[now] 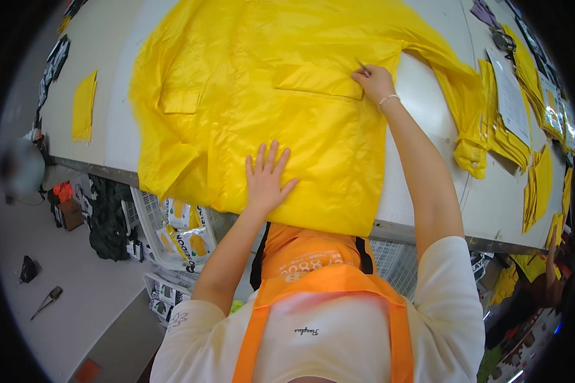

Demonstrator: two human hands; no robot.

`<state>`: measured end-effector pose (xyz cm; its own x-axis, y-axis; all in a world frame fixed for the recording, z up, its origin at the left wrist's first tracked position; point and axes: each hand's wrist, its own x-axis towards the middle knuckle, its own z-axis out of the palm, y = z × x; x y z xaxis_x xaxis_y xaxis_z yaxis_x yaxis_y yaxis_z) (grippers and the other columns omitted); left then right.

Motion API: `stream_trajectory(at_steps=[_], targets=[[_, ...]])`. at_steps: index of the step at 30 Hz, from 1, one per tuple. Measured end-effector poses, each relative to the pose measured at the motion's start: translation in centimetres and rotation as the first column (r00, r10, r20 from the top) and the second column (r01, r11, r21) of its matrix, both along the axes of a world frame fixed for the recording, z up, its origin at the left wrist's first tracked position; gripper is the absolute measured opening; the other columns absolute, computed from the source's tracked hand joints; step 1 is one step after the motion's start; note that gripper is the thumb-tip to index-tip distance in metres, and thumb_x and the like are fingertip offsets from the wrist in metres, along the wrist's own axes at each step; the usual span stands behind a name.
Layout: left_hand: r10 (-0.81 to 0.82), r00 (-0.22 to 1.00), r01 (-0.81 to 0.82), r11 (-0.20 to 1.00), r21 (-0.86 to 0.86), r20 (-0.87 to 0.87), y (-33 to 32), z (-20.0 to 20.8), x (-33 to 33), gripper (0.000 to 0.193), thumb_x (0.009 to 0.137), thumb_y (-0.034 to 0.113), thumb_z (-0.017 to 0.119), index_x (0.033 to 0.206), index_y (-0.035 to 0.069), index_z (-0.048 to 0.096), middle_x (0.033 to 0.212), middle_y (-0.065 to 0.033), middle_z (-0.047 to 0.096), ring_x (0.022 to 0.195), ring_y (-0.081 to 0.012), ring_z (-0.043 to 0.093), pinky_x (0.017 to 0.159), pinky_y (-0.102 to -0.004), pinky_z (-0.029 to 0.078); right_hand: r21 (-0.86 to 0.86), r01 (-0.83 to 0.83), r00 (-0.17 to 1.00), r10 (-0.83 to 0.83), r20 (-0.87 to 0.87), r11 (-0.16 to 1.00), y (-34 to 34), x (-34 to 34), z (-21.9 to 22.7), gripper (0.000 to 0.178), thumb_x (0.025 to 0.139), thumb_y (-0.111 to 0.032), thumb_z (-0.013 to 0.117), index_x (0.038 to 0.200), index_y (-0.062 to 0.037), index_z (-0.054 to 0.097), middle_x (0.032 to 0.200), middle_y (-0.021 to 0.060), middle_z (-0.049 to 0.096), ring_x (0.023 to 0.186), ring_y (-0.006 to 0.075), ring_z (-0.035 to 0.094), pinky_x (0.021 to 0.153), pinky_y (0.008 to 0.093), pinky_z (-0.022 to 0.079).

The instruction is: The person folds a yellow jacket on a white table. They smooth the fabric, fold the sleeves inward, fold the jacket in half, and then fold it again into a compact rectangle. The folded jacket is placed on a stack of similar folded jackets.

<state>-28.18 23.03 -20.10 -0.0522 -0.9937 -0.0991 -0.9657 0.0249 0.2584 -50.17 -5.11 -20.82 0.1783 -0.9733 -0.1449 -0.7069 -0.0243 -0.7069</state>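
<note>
A yellow raincoat (249, 127) lies spread over the table in front of me, its lower edge hanging by my apron. My left hand (266, 182) rests flat on the lower part of it, fingers spread. At the outer end of the right-hand pocket flap (316, 80), my right hand (375, 83) is closed in a pinch. A small dark pointed tool (362, 66) sticks out between its fingertips; its exact kind is too small to make out. One sleeve (457, 96) trails down to the right across the pale tabletop.
Folded yellow pieces (506, 137) and a white paper sheet (508, 96) lie on the right of the table (428, 134). Another yellow piece (84, 108) is on the left. Below the front edge stand white crates (150, 220) with packaged goods. Other people are at both sides.
</note>
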Motion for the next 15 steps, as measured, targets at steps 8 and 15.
stream_trajectory(at_steps=[8, 15], targets=[[0.001, 1.000, -0.001, 0.999, 0.048, 0.014, -0.5, -0.3, 0.1, 0.070, 0.080, 0.047, 0.057, 0.139, 0.016, 0.036, 0.149, -0.0112, 0.023, 0.137, -0.0354, 0.017, 0.108, -0.0568, 0.008, 0.230, -0.058, 0.995, 0.037, 0.095, 0.972, -2.0, -0.1, -0.8, 0.026, 0.075, -0.027, 0.071, 0.082, -0.0022, 0.068, 0.069, 0.0085, 0.063, 0.064, 0.0191, 0.058, 0.062, 0.0308, 0.046], [0.004, 0.999, -0.008, 0.995, 0.104, 0.044, -1.1, 0.2, 0.1, 0.071, 0.079, 0.049, 0.057, 0.140, 0.018, 0.035, 0.149, -0.0116, 0.022, 0.137, -0.0351, 0.015, 0.108, -0.0571, 0.007, 0.163, -0.209, 0.960, 0.170, 0.224, 0.964, 6.2, -3.2, 6.5, 0.030, 0.078, -0.028, 0.070, 0.093, -0.0024, 0.067, 0.069, 0.0084, 0.063, 0.060, 0.0167, 0.053, 0.059, 0.0291, 0.044]])
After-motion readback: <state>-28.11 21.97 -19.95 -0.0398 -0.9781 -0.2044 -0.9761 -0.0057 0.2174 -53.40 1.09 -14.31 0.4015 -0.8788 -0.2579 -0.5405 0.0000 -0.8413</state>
